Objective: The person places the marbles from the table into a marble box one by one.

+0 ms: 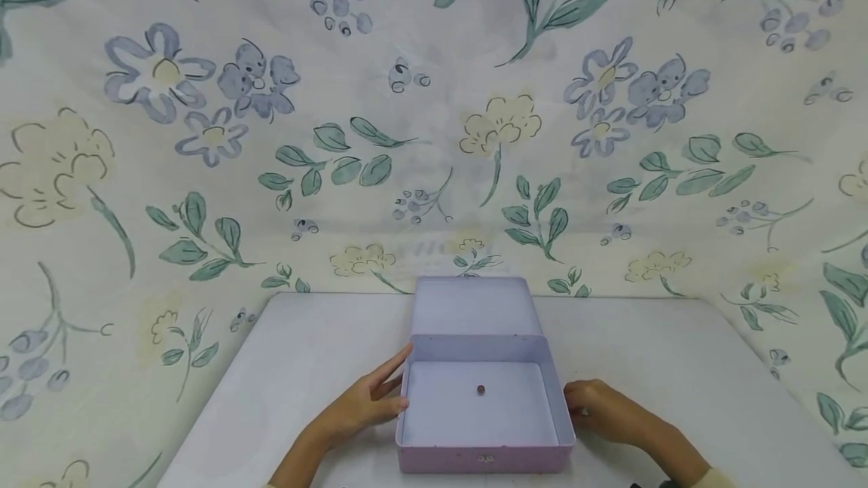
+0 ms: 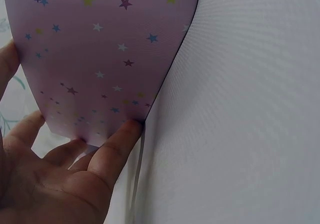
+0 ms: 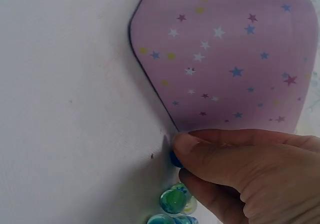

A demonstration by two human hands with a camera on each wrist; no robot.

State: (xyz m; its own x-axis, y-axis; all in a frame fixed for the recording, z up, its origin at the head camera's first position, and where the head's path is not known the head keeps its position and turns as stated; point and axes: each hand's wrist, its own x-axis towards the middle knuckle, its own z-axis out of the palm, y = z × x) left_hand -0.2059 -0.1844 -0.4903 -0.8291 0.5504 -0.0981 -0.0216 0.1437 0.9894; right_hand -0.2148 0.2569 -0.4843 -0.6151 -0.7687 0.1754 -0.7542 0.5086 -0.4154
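A pink tin box (image 1: 485, 459) stands with its lid (image 1: 471, 306) folded back. One small brown, roundish piece (image 1: 481, 390) lies on its floor. At the box's left side, my left hand (image 1: 369, 404) has its fingers spread and their tips touching the wall. The left wrist view shows that hand (image 2: 65, 179) against the star-patterned wall (image 2: 100, 53). By the right wall is my right hand (image 1: 603, 409). In the right wrist view, its thumb and forefinger pinch a small blue piece (image 3: 175, 159), mostly hidden. Below are several shiny green and blue glass-like pieces (image 3: 173, 202).
A white table (image 1: 325, 330) carries the box. Behind it hangs a floral-patterned cloth (image 1: 434, 134), which also runs down both sides of the table. The lid reaches back to the table's far edge.
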